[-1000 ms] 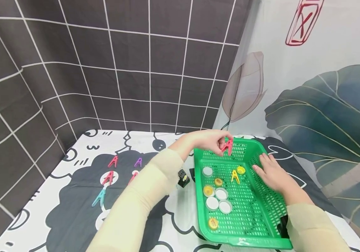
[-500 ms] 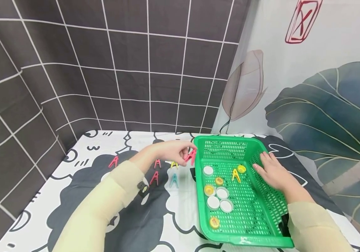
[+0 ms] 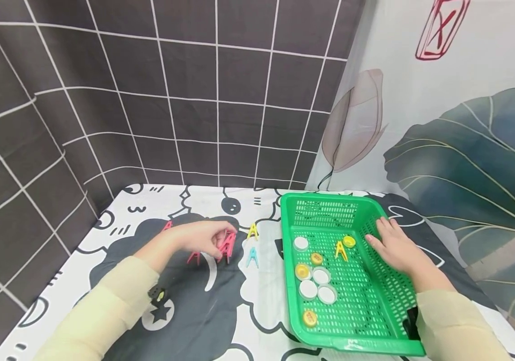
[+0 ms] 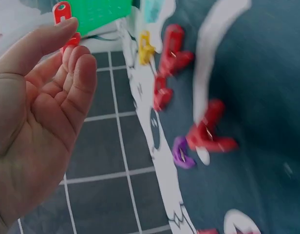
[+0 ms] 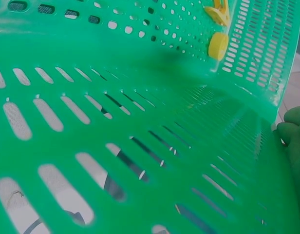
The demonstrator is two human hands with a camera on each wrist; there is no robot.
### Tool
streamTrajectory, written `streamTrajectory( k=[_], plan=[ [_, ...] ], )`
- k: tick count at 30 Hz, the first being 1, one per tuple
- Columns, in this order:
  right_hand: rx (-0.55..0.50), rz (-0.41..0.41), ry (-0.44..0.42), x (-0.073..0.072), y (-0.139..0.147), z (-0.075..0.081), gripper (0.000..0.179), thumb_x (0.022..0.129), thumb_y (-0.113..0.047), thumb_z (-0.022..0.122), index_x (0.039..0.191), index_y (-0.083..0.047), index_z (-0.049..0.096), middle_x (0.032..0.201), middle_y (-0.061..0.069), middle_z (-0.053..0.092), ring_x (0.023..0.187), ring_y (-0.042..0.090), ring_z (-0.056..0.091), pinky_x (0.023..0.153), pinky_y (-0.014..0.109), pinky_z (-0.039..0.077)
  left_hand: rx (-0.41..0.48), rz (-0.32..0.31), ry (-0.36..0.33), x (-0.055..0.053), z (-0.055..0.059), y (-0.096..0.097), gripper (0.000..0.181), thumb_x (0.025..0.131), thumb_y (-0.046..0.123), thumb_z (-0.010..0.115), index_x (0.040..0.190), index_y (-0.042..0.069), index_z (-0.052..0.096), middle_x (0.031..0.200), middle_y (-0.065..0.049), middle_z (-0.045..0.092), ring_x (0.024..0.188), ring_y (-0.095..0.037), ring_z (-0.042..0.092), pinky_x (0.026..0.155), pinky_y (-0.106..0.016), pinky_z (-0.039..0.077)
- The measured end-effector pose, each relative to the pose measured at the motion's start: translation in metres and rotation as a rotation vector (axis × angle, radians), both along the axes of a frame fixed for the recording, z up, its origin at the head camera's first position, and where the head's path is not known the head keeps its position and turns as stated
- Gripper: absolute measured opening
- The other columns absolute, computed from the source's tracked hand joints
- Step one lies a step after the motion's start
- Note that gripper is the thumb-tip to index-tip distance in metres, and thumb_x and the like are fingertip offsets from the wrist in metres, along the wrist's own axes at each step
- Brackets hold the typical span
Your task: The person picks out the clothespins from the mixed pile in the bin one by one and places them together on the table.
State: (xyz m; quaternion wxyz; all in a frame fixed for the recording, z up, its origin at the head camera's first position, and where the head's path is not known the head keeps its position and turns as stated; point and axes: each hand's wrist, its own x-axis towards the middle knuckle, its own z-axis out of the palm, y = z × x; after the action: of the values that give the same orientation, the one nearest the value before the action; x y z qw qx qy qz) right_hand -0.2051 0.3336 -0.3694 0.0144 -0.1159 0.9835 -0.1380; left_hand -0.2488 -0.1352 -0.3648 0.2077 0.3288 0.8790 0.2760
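My left hand (image 3: 205, 237) pinches a red clothespin (image 4: 62, 12) between thumb and fingers, above the patterned cloth. Other red clothespins (image 4: 211, 130) lie below and about it. A purple clothespin (image 4: 181, 153) shows in the left wrist view. To the right of that hand lie a yellow clothespin (image 3: 252, 231) and a light-blue clothespin (image 3: 252, 256). My right hand (image 3: 395, 249) rests with extended fingers on the right side of a green basket (image 3: 287, 281). Inside the basket are a yellow clothespin (image 3: 340, 250) and several white and yellow bottle caps (image 3: 308, 289).
A black-and-white cartoon cloth (image 3: 262, 301) covers the table. Behind it hangs a dark curtain (image 3: 185, 120) with a white grid. A leaf-patterned curtain (image 3: 465, 150) hangs at the right. Dark wrist cameras (image 3: 158, 297) sit on both sleeves.
My left hand has carried the red clothespin left, from over the basket's far left corner to above the dark patch of cloth. The right hand stays at the basket's side.
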Motion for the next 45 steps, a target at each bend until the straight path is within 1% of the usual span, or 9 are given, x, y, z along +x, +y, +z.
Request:
streamTrajectory(
  k=[8,14,21,25,32,36,39,41,45],
  plan=[
    [0.006,-0.009,-0.004,-0.001,0.001,-0.001,0.077,0.101,-0.045,0.03,0.138,0.021,0.017,0.142,0.041,0.011,0.133,0.053,0.0,0.104,0.062,0.008,-0.037,0.072,-0.017,0.02,-0.008,-0.038,0.06,0.072,0.007,0.073,0.128,0.004,0.049,0.076,0.001,0.054,0.064,-0.013,0.053,0.06,-0.029,0.045],
    [-0.006,-0.009,-0.011,0.0,0.001,-0.001,0.076,0.101,-0.044,0.03,0.137,0.021,0.016,0.142,0.042,0.01,0.133,0.053,-0.001,0.104,0.062,0.007,-0.046,0.088,-0.029,0.033,-0.017,-0.057,0.059,0.069,0.004,0.072,0.125,0.001,0.051,0.072,0.002,0.053,0.063,-0.012,0.05,0.058,-0.028,0.043],
    [0.0,-0.01,-0.014,-0.002,0.002,-0.002,0.077,0.101,-0.045,0.029,0.138,0.021,0.015,0.142,0.041,0.01,0.133,0.053,-0.002,0.104,0.063,0.008,-0.078,0.153,-0.073,0.045,-0.027,-0.063,0.058,0.068,0.002,0.075,0.121,0.002,0.052,0.072,0.001,0.054,0.062,-0.015,0.051,0.055,-0.029,0.042],
    [0.0,-0.009,-0.012,-0.002,0.002,-0.001,0.078,0.1,-0.046,0.029,0.138,0.021,0.016,0.142,0.041,0.01,0.133,0.053,-0.002,0.104,0.062,0.008,-0.096,0.149,-0.092,0.05,-0.035,-0.064,0.054,0.067,0.003,0.075,0.117,0.003,0.053,0.07,0.002,0.055,0.061,-0.014,0.051,0.055,-0.029,0.041],
    [-0.006,-0.014,-0.014,-0.002,0.002,-0.002,0.078,0.1,-0.046,0.029,0.138,0.021,0.015,0.142,0.042,0.01,0.133,0.053,-0.002,0.104,0.062,0.007,-0.152,0.15,-0.085,0.053,-0.046,-0.062,0.053,0.065,0.005,0.076,0.114,0.006,0.054,0.067,0.003,0.055,0.059,-0.012,0.05,0.053,-0.029,0.039],
    [-0.003,-0.018,-0.013,-0.002,0.002,-0.002,0.078,0.1,-0.045,0.03,0.138,0.021,0.014,0.142,0.041,0.009,0.133,0.053,-0.002,0.104,0.062,0.008,-0.168,0.174,-0.102,0.053,-0.044,-0.061,0.059,0.064,0.009,0.079,0.117,0.007,0.053,0.067,0.002,0.055,0.058,-0.013,0.05,0.053,-0.029,0.038],
    [-0.007,-0.021,-0.015,-0.002,0.002,-0.002,0.079,0.1,-0.046,0.03,0.138,0.021,0.014,0.143,0.041,0.009,0.134,0.052,-0.002,0.104,0.063,0.008,-0.159,0.185,-0.114,0.051,-0.039,-0.061,0.066,0.063,0.014,0.081,0.121,0.007,0.051,0.068,0.0,0.055,0.058,-0.013,0.049,0.052,-0.029,0.038],
    [-0.005,-0.021,-0.017,-0.002,0.003,-0.002,0.079,0.1,-0.047,0.029,0.138,0.021,0.014,0.143,0.041,0.009,0.134,0.052,-0.003,0.104,0.062,0.007,-0.153,0.194,-0.106,0.048,-0.033,-0.06,0.07,0.063,0.018,0.082,0.124,0.007,0.05,0.069,0.0,0.055,0.058,-0.013,0.048,0.052,-0.029,0.037],
    [0.0,-0.024,-0.02,-0.002,0.002,-0.003,0.079,0.1,-0.047,0.03,0.138,0.021,0.014,0.143,0.041,0.009,0.134,0.052,-0.002,0.104,0.062,0.008,-0.124,0.174,-0.074,0.04,-0.017,-0.053,0.073,0.065,0.022,0.082,0.127,0.003,0.047,0.069,-0.001,0.054,0.059,-0.014,0.047,0.053,-0.03,0.038]
  ],
)
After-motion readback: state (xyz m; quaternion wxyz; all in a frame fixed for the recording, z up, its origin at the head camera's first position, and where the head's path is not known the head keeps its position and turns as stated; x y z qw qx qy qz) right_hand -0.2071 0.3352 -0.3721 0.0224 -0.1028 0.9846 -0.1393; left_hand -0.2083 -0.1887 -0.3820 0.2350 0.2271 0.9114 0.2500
